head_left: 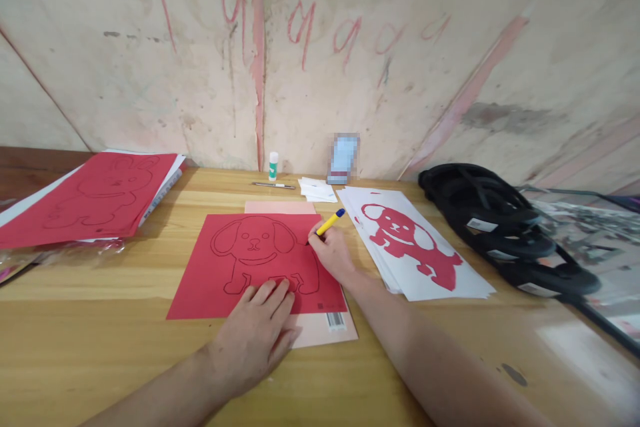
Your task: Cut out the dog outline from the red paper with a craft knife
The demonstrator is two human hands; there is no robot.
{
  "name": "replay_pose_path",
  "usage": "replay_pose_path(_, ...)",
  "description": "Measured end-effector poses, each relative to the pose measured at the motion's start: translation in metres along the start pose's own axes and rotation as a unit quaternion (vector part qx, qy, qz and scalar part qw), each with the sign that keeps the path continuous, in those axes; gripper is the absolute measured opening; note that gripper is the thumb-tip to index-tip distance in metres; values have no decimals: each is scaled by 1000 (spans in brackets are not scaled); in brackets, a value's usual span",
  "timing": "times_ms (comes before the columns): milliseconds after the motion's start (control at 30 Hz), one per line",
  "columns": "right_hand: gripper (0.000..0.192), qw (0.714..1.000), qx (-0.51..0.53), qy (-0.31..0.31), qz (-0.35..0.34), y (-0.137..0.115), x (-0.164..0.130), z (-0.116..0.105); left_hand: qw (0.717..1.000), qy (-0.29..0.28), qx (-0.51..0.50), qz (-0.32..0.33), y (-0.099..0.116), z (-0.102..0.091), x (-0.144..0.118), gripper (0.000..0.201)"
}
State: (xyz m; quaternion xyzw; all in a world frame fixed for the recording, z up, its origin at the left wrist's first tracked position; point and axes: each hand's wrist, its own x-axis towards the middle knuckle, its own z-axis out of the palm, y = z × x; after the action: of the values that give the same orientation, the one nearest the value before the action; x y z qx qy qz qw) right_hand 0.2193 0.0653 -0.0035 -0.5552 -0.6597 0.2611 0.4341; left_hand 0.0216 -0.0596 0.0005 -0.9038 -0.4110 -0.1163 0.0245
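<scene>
Gripping yellow pen [330,221]: right hand [333,253], near right edge of red sheet [267,267].
Left hand [257,327]: unclenched, flat over sheet's front edge.
Desk [125,327], back edge: glue stick [273,167].

Obscured from where I stood
The phone screen [344,157] was blurred; the left hand [257,328] covered part of the dog outline [260,257].

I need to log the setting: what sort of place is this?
Probably a craft workspace; home or elsewhere is unclear. A rectangular red paper sheet with a drawn dog outline and an upright white-and-green cylindrical glue stick share a pale wooden tabletop.
</scene>
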Motion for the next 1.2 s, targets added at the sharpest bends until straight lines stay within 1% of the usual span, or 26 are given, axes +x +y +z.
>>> replay_pose_path(100,14,998,50,13,18,3,3,-3,1000,10,3,3,-1,2,-1,45)
replay_pose_path(200,18,994,75,54,52,6,7,-9,1000,18,12,10,-2,4,-2,45)
replay_pose_path(300,18,993,75,77,43,10,8,-13,999,23,21,15,-3,6,-2,44)
replay_pose_path(467,16,996,69,50,-1,14,6,-12,999,36,15,12,-4,9,-3,44)
replay_pose_path(567,16,997,58,47,-14,16,6,-8,999,35,12,12,-4,10,-4,44)
replay_pose_path(767,15,998,53,43,-12,16,5,-7,999,25,24,20,-4,7,-3,45)
replay_pose_path(967,14,999,44,22,-19,14,4,-9,1000,21,11,15,-5,8,-3,45)
replay_pose_path(1200,15,999,33,24,-6,9,5,-9,1000,12,12,10,-4,8,-4,46)
